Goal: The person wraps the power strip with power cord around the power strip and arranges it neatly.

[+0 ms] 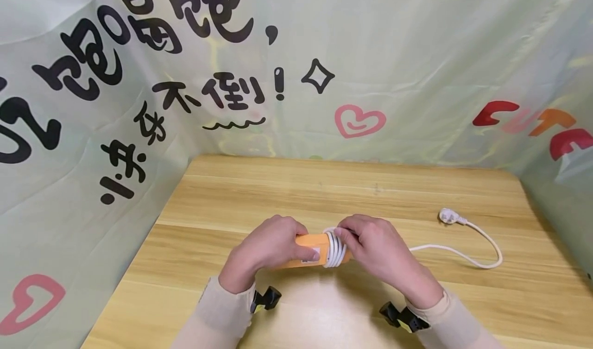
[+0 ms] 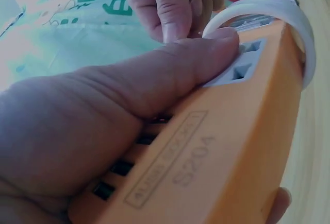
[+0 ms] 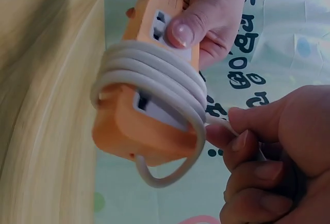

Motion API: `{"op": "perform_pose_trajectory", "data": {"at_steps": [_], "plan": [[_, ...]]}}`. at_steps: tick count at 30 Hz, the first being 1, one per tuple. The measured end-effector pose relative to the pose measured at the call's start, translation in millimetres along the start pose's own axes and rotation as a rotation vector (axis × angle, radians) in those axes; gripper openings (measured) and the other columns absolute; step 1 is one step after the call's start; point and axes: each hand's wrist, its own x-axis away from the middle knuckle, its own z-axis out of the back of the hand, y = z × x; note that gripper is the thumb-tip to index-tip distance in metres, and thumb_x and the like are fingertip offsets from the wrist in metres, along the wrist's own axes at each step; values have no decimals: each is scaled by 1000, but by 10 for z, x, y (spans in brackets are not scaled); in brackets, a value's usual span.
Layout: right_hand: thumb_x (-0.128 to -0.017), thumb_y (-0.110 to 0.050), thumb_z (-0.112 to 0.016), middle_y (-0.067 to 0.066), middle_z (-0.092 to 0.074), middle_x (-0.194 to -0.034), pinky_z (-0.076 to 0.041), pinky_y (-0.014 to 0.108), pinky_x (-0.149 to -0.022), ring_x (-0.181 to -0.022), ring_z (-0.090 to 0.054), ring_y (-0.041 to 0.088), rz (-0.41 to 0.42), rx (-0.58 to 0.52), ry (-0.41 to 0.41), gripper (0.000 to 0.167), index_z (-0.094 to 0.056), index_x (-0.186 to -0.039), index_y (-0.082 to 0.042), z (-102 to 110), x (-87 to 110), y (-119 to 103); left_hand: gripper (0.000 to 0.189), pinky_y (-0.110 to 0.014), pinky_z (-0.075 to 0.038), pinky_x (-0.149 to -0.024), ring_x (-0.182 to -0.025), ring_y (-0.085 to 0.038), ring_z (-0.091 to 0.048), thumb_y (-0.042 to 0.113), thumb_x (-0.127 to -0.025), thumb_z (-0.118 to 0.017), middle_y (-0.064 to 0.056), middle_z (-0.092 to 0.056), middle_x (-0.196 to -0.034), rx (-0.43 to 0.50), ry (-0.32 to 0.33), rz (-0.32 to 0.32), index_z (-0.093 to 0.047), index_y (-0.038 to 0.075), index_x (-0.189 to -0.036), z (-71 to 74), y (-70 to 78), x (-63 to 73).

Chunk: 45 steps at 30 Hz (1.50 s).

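Observation:
An orange power strip (image 1: pixel 319 243) is held above the table in my left hand (image 1: pixel 273 243), thumb across its socket face and fingers around the far side. Its side shows USB slots and the print S204 in the left wrist view. A white cord (image 3: pixel 154 72) leaves the strip's end and circles its body in several turns. Beside the strip, my right hand (image 1: pixel 377 248) pinches the cord between thumb and fingers in the right wrist view. From that hand the cord runs right across the table to a white plug (image 1: pixel 448 215).
The wooden table (image 1: pixel 347 184) is bounded at the back and sides by a printed cloth (image 1: pixel 417 55) with black characters and hearts. Each wrist carries a small black camera mount, such as the left one (image 1: pixel 266 298).

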Motion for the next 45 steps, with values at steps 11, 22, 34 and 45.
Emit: {"op": "perform_pose_trajectory", "data": {"at_steps": [11,22,34,45], "plan": [[-103,-6,-62,-5,-71,-92,-52,26,-64,-72,-55,2,52,-69,-65,29,-72,-130,-6,-13,43,-88,30,-27,-39,-53,-55,-10,-48,44,-89,-82,8,-54,-62,-16,165,70,-67,21,-77,28,-17,0],[-106,-15,-65,-13,-58,-74,-42,23,-53,-59,-45,-2,-77,-118,-11,5,-66,-101,-16,-20,44,-134,29,-29,-42,-54,-56,-12,-50,47,-89,-81,6,-58,-64,33,217,113,-70,21,-81,54,-19,-9],[-101,-14,-72,-15,-46,-68,-37,20,-49,-56,-39,-3,7,-136,47,16,-61,-90,-18,-64,46,-132,28,-30,-43,-54,-58,-13,-51,48,-89,-82,6,-59,-66,78,291,139,-74,21,-88,84,-8,3],[-103,-6,-67,-13,-63,-76,-46,19,-53,-63,-51,-5,70,-210,75,13,-64,-97,-17,-86,61,-144,30,-32,-46,-56,-61,-16,-55,48,-88,-83,6,-64,-70,150,344,165,-78,20,-97,139,24,34]]}}
